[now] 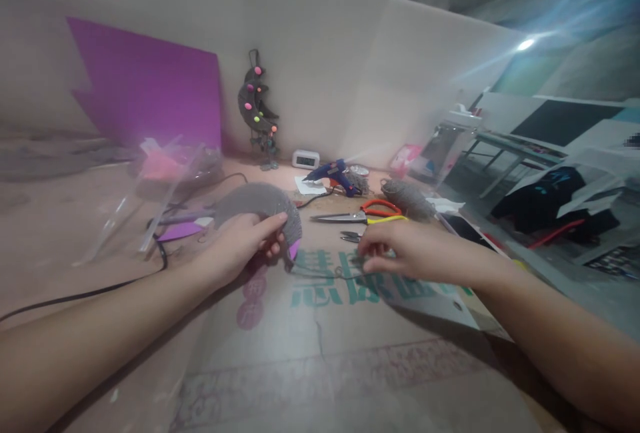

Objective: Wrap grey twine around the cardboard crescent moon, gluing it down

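My left hand [255, 236] grips a flat crescent [260, 199] wrapped in grey yarn, thumb on top and fingers curled beneath. Purple shows at the crescent's lower tip. From that tip a loose strand of grey yarn [320, 275] runs right to my right hand [383, 249]. The right fingers are curled and the strand meets them near the thumb; their grip is partly hidden. Just beside that hand, small snips [350, 237] lie with their blades pointing left. Scissors [345, 217] with red and yellow handles rest behind them.
A blue glue gun [330, 171] and a small digital clock [305, 159] stand at the back. A decorated grey crescent [249, 103] hangs on the wall. A grey yarn ball [407, 198] sits right. Purple sheet [155, 93], clear plastic packaging [200, 165] and a black cable [90, 296] are left.
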### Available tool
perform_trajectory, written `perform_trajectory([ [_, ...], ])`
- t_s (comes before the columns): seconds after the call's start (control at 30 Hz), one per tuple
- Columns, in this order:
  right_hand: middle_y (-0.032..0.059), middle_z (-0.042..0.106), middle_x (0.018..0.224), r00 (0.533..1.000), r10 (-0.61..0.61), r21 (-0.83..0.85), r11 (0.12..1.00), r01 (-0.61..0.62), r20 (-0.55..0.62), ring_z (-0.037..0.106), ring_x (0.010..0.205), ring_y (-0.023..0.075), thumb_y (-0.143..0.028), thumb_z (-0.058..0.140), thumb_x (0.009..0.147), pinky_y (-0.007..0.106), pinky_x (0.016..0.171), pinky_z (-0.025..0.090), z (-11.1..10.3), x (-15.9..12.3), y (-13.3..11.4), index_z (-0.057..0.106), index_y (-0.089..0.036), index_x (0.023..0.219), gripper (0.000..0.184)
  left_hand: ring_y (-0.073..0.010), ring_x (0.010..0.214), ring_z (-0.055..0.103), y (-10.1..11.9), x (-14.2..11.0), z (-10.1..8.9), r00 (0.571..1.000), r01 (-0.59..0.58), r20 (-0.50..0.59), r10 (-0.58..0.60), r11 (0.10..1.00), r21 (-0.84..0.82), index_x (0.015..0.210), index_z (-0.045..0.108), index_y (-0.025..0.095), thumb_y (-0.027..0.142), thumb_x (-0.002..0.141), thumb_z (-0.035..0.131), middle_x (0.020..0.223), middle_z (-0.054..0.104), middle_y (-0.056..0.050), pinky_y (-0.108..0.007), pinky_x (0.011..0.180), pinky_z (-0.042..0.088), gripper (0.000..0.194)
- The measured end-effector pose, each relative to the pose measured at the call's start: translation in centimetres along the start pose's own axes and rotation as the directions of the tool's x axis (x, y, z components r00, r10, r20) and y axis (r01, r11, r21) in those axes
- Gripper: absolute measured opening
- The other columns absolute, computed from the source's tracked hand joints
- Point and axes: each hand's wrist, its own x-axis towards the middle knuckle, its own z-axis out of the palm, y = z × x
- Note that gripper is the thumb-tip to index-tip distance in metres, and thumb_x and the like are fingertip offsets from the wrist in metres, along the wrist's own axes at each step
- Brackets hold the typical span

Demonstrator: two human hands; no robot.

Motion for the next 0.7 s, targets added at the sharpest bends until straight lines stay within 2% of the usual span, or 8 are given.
perform_trajectory([
  [0.1,0.0036,0.068,0.096,0.994,-0.105,-0.056,0.993,0.105,0.005,0.062,0.083,0.0212,-0.035,0.066,0.082,0.028,0.066,0.04,1.1,-0.8,-1.7,0.067,-0.024,0.098,0.02,-0.0109,0.042,0.049,0.3,0.2,-0.2,0.999,-0.036,0.004,0.036,0.998,-0.047,0.059,0.059,0.014,0.052,0.076,0.067,0.049,0.056,-0.002,-0.022,0.043,0.036,0.042],
  [0.17,0.0045,0.067,0.093,0.991,-0.133,-0.065,0.989,0.132,-0.006,0.061,0.082,0.0203,-0.026,0.061,0.084,0.028,0.068,0.04,1.8,-0.6,-2.0,0.066,-0.022,0.093,0.011,-0.0104,0.042,0.048,0.5,0.2,-0.2,0.998,-0.056,0.008,0.056,0.996,-0.074,0.058,0.058,0.014,0.049,0.075,0.068,0.047,0.055,-0.001,-0.022,0.043,0.036,0.04],
  [0.27,0.0032,0.067,0.089,0.995,-0.097,-0.011,0.995,0.097,-0.016,0.06,0.076,0.0166,-0.018,0.053,0.086,0.026,0.065,0.039,2.0,0.1,-1.6,0.065,-0.021,0.085,0.012,-0.0102,0.043,0.048,0.5,0.4,-0.4,0.998,-0.061,0.003,0.062,0.991,-0.122,0.058,0.057,0.014,0.045,0.074,0.069,0.048,0.055,-0.001,-0.022,0.043,0.037,0.037],
  [0.37,0.0018,0.068,0.088,0.998,-0.052,0.138,0.989,0.046,0.041,0.059,0.074,0.0151,-0.018,0.054,0.085,0.024,0.063,0.04,0.8,0.6,-0.8,0.06,-0.02,0.083,0.007,-0.0096,0.044,0.048,0.3,0.9,-0.9,0.998,-0.055,0.007,0.058,0.975,-0.217,0.061,0.056,0.015,0.04,0.075,0.069,0.05,0.055,0.001,-0.02,0.043,0.037,0.032],
  [0.43,0.0025,0.069,0.09,0.996,-0.06,0.34,0.94,0.034,0.068,0.061,0.08,0.0153,-0.021,0.052,0.088,0.024,0.066,0.042,-0.2,0.6,-0.1,0.055,-0.02,0.086,0.004,-0.0098,0.045,0.05,0.2,1.2,-1.2,0.999,-0.033,0.017,0.038,0.969,-0.244,0.065,0.057,0.015,0.037,0.077,0.068,0.052,0.056,0.001,-0.02,0.043,0.038,0.027],
  [0.53,0.0006,0.067,0.077,0.993,-0.111,0.625,0.779,0.057,0.048,0.062,0.075,0.0137,-0.028,0.048,0.095,0.025,0.068,0.045,-1.3,0.5,1.1,0.048,-0.02,0.09,0.01,-0.0094,0.045,0.05,0.2,1.2,-1.4,1.0,-0.012,0.007,0.014,0.967,-0.254,0.066,0.056,0.016,0.032,0.079,0.066,0.052,0.056,0.002,-0.02,0.045,0.04,0.024],
  [0.6,-0.005,0.057,0.062,0.992,-0.125,0.714,0.696,0.069,0.027,0.058,0.061,0.0114,-0.034,0.05,0.095,0.024,0.061,0.044,-1.6,0.3,1.9,0.047,-0.02,0.09,0.015,-0.0097,0.044,0.051,0.2,1.0,-1.4,1.0,0.013,0.024,-0.007,0.969,-0.248,0.065,0.054,0.016,0.033,0.081,0.065,0.05,0.055,0.003,-0.02,0.045,0.039,0.026],
  [0.7,-0.0082,0.048,0.06,0.993,-0.118,0.747,0.661,0.076,0.003,0.048,0.051,0.0079,-0.039,0.054,0.094,0.021,0.051,0.04,-2.2,-0.2,2.6,0.05,-0.02,0.096,0.019,-0.0107,0.044,0.051,0.2,0.6,-1.1,0.999,0.032,0.019,-0.029,0.976,-0.216,0.064,0.052,0.016,0.036,0.082,0.063,0.049,0.053,0.003,-0.021,0.044,0.039,0.029],
])
